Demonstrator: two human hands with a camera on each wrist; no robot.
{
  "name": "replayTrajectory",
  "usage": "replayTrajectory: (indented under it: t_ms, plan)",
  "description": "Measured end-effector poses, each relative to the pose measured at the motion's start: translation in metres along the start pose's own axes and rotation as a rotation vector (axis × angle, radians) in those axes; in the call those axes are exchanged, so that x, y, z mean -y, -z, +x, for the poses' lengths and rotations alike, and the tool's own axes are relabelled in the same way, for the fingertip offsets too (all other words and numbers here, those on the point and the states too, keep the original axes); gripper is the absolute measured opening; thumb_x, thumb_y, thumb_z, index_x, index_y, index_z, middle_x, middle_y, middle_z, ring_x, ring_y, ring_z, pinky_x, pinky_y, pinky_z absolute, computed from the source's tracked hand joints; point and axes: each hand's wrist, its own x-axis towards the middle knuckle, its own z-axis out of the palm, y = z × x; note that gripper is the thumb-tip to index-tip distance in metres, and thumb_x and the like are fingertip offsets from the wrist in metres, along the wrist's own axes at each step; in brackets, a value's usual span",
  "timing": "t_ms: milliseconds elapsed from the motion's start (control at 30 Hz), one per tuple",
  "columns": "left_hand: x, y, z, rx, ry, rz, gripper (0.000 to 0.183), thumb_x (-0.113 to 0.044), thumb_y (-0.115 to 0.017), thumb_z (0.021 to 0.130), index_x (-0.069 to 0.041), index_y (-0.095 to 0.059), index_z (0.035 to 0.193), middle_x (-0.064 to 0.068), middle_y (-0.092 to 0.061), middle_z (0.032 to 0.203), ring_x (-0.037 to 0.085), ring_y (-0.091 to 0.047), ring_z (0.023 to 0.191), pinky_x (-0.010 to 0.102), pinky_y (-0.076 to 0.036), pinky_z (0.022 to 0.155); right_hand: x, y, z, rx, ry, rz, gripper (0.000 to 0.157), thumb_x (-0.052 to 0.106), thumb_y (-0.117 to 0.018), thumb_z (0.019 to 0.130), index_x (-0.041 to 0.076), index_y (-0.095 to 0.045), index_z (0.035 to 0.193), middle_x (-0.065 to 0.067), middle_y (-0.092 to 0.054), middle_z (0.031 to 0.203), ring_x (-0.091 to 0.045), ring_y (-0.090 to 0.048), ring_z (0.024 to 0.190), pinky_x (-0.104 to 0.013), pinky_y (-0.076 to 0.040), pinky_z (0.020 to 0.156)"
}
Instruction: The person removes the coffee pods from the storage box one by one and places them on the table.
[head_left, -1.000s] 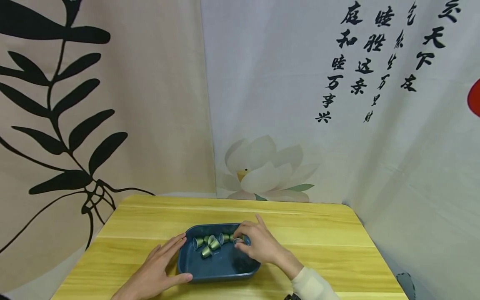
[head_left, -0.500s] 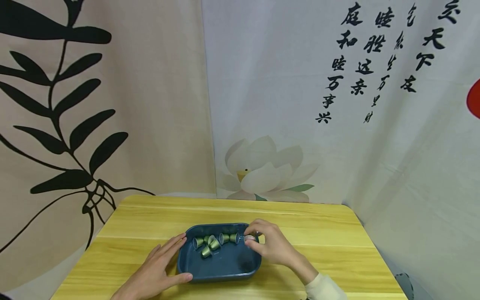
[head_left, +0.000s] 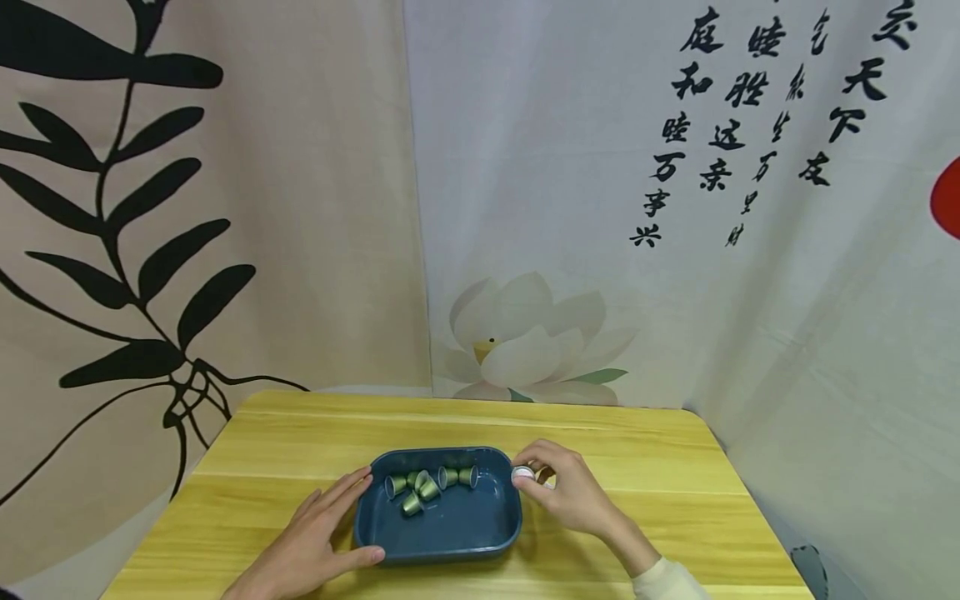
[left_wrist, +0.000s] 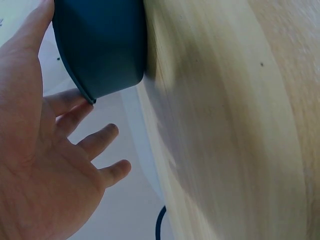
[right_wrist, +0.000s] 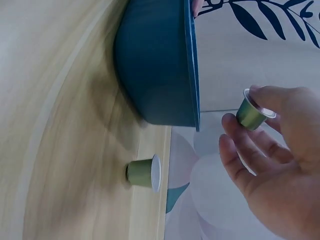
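Note:
My right hand (head_left: pixel 566 487) pinches a small green coffee capsule (right_wrist: pixel 250 116) between thumb and fingertips, just past the right rim of a dark blue rectangular dish (head_left: pixel 450 546). In the head view, the white lid of the held capsule (head_left: pixel 522 472) faces up. Several similar green capsules (head_left: pixel 412 503) lie on their sides in the left and back part of the dish. My left hand (head_left: pixel 307 537) rests at the dish's left end, fingers extended along the rim and thumb on its front edge. In the left wrist view, that hand's (left_wrist: pixel 50 150) fingertips touch the rim.
Another green capsule (right_wrist: pixel 141 172) stands lid up on the wooden table (head_left: pixel 637 475), beside the dish; my right hand mostly hides it in the head view. Behind the table hangs a printed cloth (head_left: pixel 540 208) with a lotus and black characters.
My right hand has moved right, carrying its capsule from over the dish's back right corner to beyond the rim. The left hand and the capsules in the dish have stayed put.

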Motion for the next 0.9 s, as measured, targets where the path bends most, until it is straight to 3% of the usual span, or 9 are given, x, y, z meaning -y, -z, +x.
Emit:
replayTrajectory:
  t_ms: [167,400,600,767,900]
  plan:
    - [0.0,0.0,-0.001,0.007,0.005,-0.007,0.108,-0.071,-0.084,0.092,-0.014,-0.044,0.175,0.011,-0.037,0.185,0.052,-0.043,0.165,0.092,-0.022,0.126,-0.006,0.004,-0.006,-0.032,-0.016,-0.008,0.009,0.014,-0.081,0.106,0.016,-0.081,0.114,0.0,-0.079,0.11,-0.006,-0.071,0.09,-0.026,-0.067,0.079]
    - [0.001,0.0,0.0,-0.015,-0.023,0.004,0.106,-0.07,-0.083,0.094,-0.013,-0.044,0.175,0.012,-0.038,0.185,0.051,-0.045,0.164,0.091,-0.026,0.124,-0.013,0.011,-0.013,-0.065,-0.052,-0.012,0.01,0.011,-0.079,0.106,0.017,-0.08,0.115,-0.011,-0.08,0.116,-0.003,-0.069,0.091,-0.025,-0.065,0.077]
    - [0.001,-0.001,0.001,-0.024,-0.041,0.005,0.106,-0.069,-0.083,0.094,-0.012,-0.045,0.174,0.013,-0.039,0.184,0.051,-0.046,0.163,0.089,-0.031,0.123,-0.021,0.016,-0.02,-0.064,-0.095,0.012,0.018,0.012,-0.076,0.108,0.014,-0.079,0.126,-0.011,-0.081,0.119,-0.001,-0.067,0.084,-0.024,-0.062,0.071]
    - [0.002,-0.001,0.001,-0.028,-0.044,0.012,0.106,-0.07,-0.083,0.094,-0.012,-0.045,0.174,0.013,-0.039,0.184,0.051,-0.046,0.163,0.088,-0.032,0.123,-0.03,0.019,-0.024,-0.068,-0.115,0.037,0.017,0.015,-0.073,0.111,0.017,-0.078,0.127,-0.011,-0.081,0.111,0.001,-0.066,0.075,-0.023,-0.058,0.062]
    - [0.001,-0.001,0.001,-0.026,-0.043,0.005,0.106,-0.07,-0.082,0.094,-0.012,-0.045,0.174,0.013,-0.039,0.184,0.051,-0.046,0.163,0.088,-0.032,0.123,-0.034,0.023,-0.027,-0.079,-0.134,0.066,0.016,0.017,-0.072,0.112,0.017,-0.08,0.126,-0.01,-0.08,0.105,-0.007,-0.071,0.076,-0.024,-0.057,0.06]
